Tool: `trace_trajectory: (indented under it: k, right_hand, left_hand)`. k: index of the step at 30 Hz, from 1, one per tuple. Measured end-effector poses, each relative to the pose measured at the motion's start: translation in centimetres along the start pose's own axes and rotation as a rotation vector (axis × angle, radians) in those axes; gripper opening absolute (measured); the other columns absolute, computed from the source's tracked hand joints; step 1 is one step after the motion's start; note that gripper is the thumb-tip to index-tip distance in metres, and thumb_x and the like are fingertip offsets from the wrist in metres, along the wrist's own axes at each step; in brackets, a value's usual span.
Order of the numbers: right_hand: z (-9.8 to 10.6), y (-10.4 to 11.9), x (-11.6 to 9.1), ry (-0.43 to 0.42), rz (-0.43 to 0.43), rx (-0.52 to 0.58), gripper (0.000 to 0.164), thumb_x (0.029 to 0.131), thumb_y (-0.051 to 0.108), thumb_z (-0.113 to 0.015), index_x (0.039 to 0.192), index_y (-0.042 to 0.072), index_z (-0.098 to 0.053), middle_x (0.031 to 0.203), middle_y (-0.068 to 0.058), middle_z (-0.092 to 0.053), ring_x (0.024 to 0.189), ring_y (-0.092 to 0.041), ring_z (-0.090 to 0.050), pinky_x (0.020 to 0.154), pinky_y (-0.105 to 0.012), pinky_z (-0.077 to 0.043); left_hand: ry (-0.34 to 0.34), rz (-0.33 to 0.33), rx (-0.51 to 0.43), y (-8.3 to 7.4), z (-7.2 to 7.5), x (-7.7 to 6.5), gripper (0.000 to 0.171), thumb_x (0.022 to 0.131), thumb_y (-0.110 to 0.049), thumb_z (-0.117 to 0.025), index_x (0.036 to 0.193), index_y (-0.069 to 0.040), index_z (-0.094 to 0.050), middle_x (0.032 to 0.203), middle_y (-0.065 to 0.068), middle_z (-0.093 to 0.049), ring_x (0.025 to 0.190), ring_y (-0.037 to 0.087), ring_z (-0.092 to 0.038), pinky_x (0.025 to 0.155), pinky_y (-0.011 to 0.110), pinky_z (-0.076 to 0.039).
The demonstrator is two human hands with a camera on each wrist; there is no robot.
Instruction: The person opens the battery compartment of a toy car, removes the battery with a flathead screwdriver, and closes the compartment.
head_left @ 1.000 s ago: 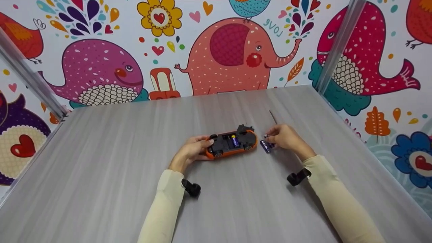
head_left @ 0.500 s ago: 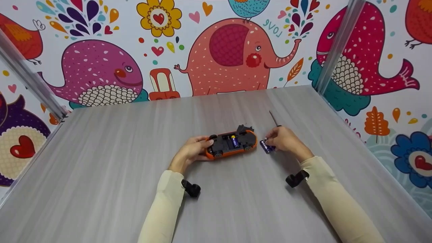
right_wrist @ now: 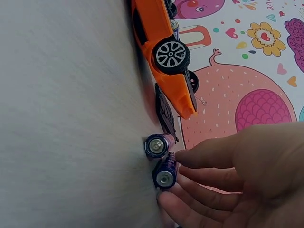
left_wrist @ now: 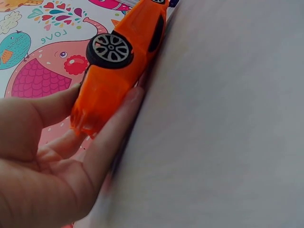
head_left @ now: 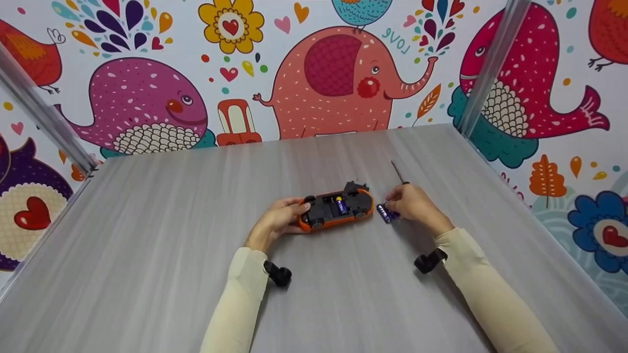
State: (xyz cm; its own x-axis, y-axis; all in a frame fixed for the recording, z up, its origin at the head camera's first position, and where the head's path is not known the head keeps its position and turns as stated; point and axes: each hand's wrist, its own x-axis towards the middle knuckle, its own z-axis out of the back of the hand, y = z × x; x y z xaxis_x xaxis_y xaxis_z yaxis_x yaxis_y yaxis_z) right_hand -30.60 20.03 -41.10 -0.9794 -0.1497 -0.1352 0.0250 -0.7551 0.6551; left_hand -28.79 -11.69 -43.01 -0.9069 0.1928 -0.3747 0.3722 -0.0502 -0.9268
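battery (right_wrist: 166,173), pinched in curled right hand (head_left: 412,201), now sits lower, three o'clock from toy car (head_left: 324,210), so stays outside; left hand (head_left: 280,215) grips nine-o'clock end.

The site is a booth-type workstation, apparently for recording. Cartoon-printed panels (head_left: 314,73) bound the wood-grain table (head_left: 137,255) on three sides, with corner strips (head_left: 492,73) at the joints. Wrist-mounted cameras (head_left: 278,273) indicate a recording setup.

A right hand (right_wrist: 228,185) grips a purple battery (right_wrist: 165,175) beside a second battery (right_wrist: 157,145). Near them lies an orange toy car (right_wrist: 156,28).
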Motion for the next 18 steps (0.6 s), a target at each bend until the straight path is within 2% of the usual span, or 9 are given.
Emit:
trace_trajectory:
  k: [5, 12, 18]
  right_hand:
    - [0.2, 0.3, -0.1, -0.015, -0.020, -0.026, 0.022, 0.095, 0.016, -0.064, 0.109, 0.000, -0.069, 0.102, -0.013, -0.069, 0.077, -0.015, -0.058, 0.061, -0.022, -0.048]
    - [1.2, 0.8, -0.7, -0.045, 0.034, -0.034, 0.025, 0.095, 0.015, -0.059, 0.112, 0.000, -0.071, 0.106, -0.015, -0.070, 0.088, -0.020, -0.057, 0.071, -0.024, -0.044]
    - [2.1, 2.1, -1.8, 0.004, 0.021, 0.040, 0.029, 0.101, 0.016, -0.055, 0.122, -0.001, -0.067, 0.114, -0.020, -0.067, 0.094, -0.023, -0.064, 0.071, -0.023, -0.051]
  left_hand:
    - [0.003, -0.004, -0.006, 0.0, 0.0, 0.0, 0.048, 0.100, -0.017, -0.061, 0.144, -0.003, -0.050, 0.132, 0.020, -0.064, 0.096, 0.018, -0.068, 0.077, 0.039, -0.061]
    - [0.015, 0.010, -0.019, 0.1, -0.1, 0.1, 0.051, 0.101, -0.016, -0.060, 0.148, -0.004, -0.045, 0.131, 0.020, -0.064, 0.093, 0.017, -0.069, 0.076, 0.037, -0.061]
    - [0.006, 0.013, -0.015, 0.0, -0.2, 0.0, 0.052, 0.101, -0.017, -0.060, 0.148, -0.004, -0.045, 0.136, 0.020, -0.061, 0.097, 0.019, -0.068, 0.076, 0.037, -0.061]
